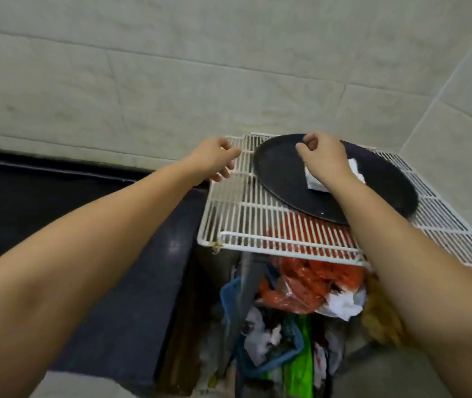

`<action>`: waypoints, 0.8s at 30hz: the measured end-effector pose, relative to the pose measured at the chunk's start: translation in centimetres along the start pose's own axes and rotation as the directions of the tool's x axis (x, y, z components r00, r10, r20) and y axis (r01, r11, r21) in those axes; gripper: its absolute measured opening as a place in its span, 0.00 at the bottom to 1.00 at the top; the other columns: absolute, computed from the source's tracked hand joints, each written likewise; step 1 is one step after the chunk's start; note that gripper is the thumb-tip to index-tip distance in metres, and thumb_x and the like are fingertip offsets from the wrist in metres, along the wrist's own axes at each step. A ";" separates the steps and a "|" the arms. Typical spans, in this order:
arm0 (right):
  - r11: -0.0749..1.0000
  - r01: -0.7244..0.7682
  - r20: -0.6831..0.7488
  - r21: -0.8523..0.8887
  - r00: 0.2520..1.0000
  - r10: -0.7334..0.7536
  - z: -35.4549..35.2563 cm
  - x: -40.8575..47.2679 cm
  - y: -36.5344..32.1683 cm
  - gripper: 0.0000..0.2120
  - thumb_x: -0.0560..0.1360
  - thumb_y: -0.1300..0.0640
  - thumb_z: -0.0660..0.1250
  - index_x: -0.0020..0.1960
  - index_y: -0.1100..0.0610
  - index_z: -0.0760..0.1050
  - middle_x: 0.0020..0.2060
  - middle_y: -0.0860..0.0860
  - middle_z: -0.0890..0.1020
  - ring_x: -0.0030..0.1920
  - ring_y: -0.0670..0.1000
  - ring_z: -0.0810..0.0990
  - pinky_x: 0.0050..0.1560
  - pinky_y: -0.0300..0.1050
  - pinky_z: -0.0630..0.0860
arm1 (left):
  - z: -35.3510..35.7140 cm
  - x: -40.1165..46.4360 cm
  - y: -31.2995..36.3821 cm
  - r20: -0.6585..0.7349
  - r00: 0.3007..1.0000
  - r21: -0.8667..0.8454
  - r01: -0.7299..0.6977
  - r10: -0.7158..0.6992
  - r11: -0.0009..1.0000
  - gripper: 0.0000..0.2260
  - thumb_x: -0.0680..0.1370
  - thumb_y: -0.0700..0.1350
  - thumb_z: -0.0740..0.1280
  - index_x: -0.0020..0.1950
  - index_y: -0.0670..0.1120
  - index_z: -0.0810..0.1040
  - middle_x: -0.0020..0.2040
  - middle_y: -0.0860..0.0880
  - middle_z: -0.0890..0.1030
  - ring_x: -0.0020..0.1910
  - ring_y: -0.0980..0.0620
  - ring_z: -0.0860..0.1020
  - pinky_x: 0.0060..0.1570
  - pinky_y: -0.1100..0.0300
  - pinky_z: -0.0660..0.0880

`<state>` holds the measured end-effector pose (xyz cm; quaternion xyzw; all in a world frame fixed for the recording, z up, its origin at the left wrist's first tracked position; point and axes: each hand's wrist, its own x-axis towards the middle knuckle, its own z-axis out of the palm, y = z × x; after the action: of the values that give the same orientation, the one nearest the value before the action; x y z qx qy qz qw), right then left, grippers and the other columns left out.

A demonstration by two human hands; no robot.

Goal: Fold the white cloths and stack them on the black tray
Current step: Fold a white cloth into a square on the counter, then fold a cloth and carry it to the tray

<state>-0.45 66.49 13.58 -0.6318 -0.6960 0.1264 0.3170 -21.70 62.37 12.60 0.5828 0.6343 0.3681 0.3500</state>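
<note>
With one folded white cloth [354, 168] lying mid black tray [280, 173], partly under right hand [322, 159], curled, gripping nothing visible. Left hand [219, 158] loosely curled over wire rack [234, 208], empty. Best squaring edges before stacking.

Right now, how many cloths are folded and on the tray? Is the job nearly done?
Done: one folded white cloth lies on the black tray, which sits on the wire rack. In hand: nothing. The right hand hovers over the tray with curled fingers, and the left hand is loosely curled at the rack's edge. Left: I see no unfolded cloths here, so I cannot tell how many remain.
</note>
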 end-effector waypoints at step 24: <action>0.411 0.877 0.654 0.251 0.159 -0.739 45.2 -40.8 -47.9 0.20 0.80 0.48 0.55 0.69 0.54 0.65 0.65 0.53 0.70 0.65 0.56 0.69 0.62 0.53 0.66 | -40.4 -46.7 -42.1 -0.659 0.550 0.182 0.778 -0.513 0.601 0.11 0.80 0.50 0.59 0.52 0.43 0.75 0.52 0.44 0.80 0.50 0.45 0.77 0.50 0.51 0.75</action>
<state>-65.85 29.39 -4.93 -0.0883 -0.9917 0.0927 -0.0075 -73.78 11.37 -3.99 0.2309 0.9454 0.1959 0.1208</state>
